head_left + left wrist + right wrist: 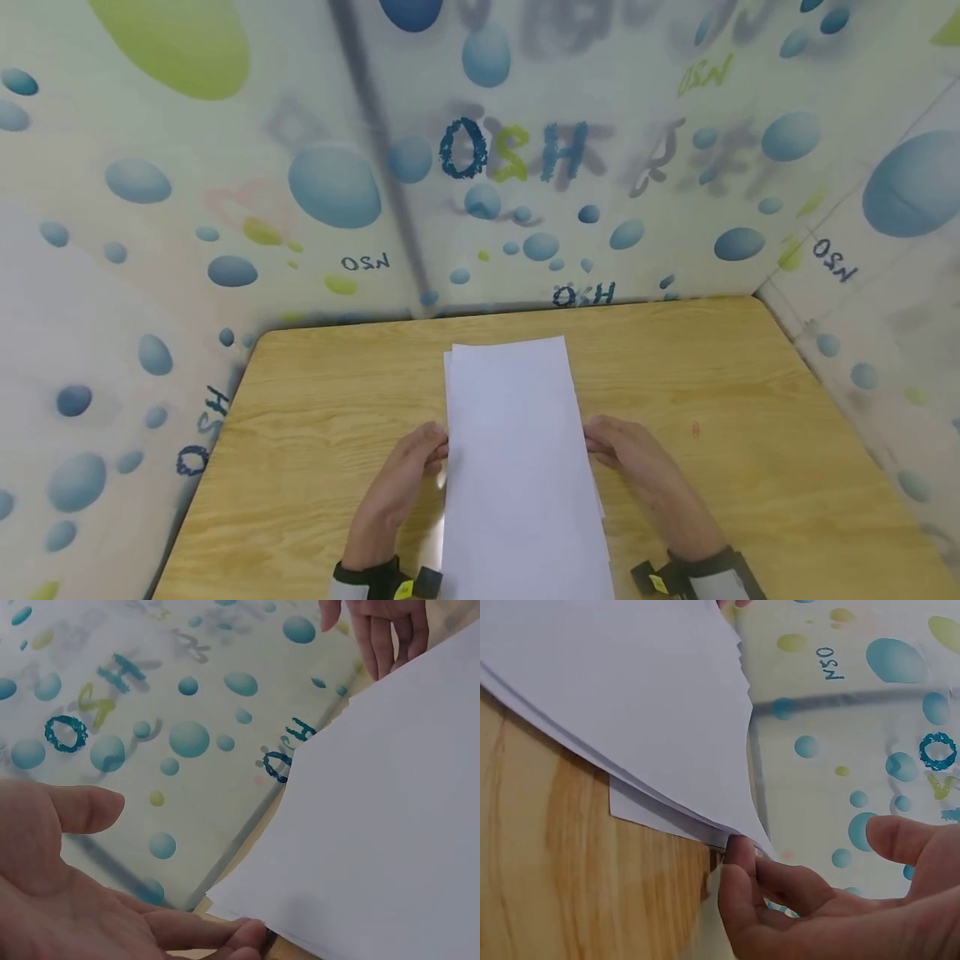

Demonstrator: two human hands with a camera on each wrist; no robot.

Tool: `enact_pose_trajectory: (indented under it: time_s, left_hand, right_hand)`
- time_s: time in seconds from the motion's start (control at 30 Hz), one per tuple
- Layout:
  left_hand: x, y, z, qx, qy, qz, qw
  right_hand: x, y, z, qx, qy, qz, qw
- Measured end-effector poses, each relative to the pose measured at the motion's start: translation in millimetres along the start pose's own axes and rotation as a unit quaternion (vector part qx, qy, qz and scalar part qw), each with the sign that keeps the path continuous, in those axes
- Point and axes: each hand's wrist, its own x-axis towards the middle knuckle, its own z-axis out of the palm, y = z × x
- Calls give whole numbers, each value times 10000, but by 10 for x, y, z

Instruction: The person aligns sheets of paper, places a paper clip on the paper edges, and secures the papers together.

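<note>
A stack of white paper sheets [517, 467] lies lengthwise before me, its layers slightly out of line along the edges. My left hand [405, 475] touches the left side of the stack with its fingertips, and in the left wrist view its thumb [90, 808] stands well apart from the paper. On the opposite side, my right hand [645, 475] has its fingertips at the right edge. The right wrist view shows those fingers [740, 859] at the sheets' edge, with the thumb [900, 838] raised away. One lower sheet [652, 810] sticks out beyond the others.
The paper rests on a light wooden table [330, 400] with rounded far corners. Around it stand pale walls [525, 250] printed with blue and green ovals and letters. A small red mark [695, 429] shows on the tabletop at right.
</note>
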Motion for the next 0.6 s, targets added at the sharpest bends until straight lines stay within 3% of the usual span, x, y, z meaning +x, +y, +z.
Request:
enact_pose_trajectory:
  time_s: [0.23, 0.6]
  left_hand:
    - [45, -28, 20, 253, 26, -72, 9997]
    - [-28, 36, 47, 384, -22, -81, 9992]
  right_hand:
    - [-25, 10, 30, -181, 253, -21, 9995]
    - [-43, -20, 49, -231, -56, 152, 9996]
